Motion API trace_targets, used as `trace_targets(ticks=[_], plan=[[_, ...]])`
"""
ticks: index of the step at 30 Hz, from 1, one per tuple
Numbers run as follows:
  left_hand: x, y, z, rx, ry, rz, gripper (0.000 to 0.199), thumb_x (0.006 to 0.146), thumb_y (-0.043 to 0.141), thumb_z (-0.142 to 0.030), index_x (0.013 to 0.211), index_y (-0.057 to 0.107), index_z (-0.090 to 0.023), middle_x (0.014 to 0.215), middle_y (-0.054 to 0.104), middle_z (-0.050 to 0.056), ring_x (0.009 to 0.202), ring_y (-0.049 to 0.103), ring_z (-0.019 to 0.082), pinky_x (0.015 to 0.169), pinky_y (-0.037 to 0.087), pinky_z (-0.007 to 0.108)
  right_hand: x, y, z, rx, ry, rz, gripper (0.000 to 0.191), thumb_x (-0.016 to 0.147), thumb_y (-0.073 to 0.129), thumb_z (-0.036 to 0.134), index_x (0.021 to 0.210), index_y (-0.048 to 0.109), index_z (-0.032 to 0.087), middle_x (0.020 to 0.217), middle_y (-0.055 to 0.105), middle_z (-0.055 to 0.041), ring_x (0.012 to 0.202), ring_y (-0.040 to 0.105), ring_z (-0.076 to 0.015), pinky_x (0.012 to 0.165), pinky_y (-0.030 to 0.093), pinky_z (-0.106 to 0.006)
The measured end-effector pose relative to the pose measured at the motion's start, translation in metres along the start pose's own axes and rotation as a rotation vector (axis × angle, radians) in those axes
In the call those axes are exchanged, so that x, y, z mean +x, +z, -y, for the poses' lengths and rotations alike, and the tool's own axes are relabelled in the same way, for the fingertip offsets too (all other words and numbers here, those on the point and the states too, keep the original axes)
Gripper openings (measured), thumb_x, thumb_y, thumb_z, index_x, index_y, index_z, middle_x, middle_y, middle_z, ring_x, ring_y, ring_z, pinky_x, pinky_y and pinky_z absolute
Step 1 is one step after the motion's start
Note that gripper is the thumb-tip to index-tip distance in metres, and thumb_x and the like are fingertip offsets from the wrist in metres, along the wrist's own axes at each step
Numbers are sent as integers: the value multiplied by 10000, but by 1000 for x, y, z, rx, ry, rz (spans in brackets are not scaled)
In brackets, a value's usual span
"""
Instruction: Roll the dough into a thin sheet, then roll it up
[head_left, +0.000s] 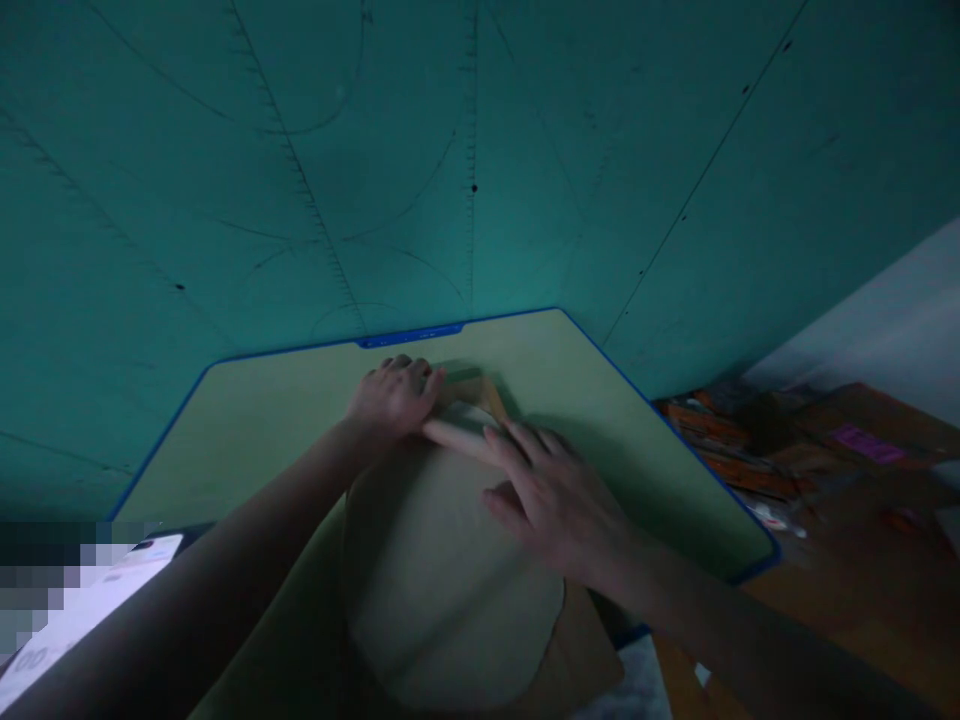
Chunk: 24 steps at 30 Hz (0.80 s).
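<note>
A broad, pale sheet with a rounded outline (450, 580) lies before me; dim light hides whether it is dough, clay or card. Along its far side runs a pale roll or folded edge (465, 440). My left hand (396, 397) is closed over the left end of this edge, fingers curled and thumb toward the middle. On the right end rests my right hand (559, 495), its fingers stretched forward and its thumb apart over the sheet. Brown paper or card (581, 645) shows under the sheet at the near right, and a tan corner stands out beyond the roll.
The pale tabletop (270, 410) has a blue rim and a blue handle piece (411, 336) on its far edge. Behind it rises a green wall (405, 180) with drawn lines. Cardboard boxes (885, 430) are on the right. A bright screen (112, 595) glows at the lower left.
</note>
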<state>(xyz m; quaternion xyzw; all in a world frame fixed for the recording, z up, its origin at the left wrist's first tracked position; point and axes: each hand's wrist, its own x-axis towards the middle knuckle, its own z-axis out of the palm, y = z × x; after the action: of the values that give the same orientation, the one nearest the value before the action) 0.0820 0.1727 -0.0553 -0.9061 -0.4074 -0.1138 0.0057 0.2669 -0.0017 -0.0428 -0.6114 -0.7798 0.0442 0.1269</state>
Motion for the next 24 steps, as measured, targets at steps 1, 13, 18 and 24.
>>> trace_targets(ticks=[1,13,18,24], plan=[[-3,-1,0,10,-11,13,457,1021,293,-360,1030,688,-130,1012,698,184,992,619,313,862,510,461,-2,2,2,-5,-12,-4,580,975,559,373,1484,464,111,1407,589,-185,1217,572,-338,1005,502,-502],[39,-5,-13,21,-127,68,445,1019,323,-322,1174,691,-124,1097,722,183,1020,683,298,859,517,403,27,-3,-26,-106,138,50,613,1045,415,464,1539,414,102,1500,506,-242,1316,546,-376,1089,426,-523],[50,-2,-16,-24,-193,-10,504,1038,255,-316,1101,718,-125,1006,745,159,928,711,266,825,524,370,33,-4,-37,-49,135,56,482,1063,394,451,1381,564,130,1282,667,-168,1143,652,-289,943,504,-401],[-2,-43,-3,-99,-242,-143,478,1014,274,-387,1115,672,-142,1105,725,132,1030,664,236,865,506,333,24,9,-41,-28,74,-9,304,1051,444,352,1151,672,177,1205,685,-133,1062,663,-253,871,498,-366]])
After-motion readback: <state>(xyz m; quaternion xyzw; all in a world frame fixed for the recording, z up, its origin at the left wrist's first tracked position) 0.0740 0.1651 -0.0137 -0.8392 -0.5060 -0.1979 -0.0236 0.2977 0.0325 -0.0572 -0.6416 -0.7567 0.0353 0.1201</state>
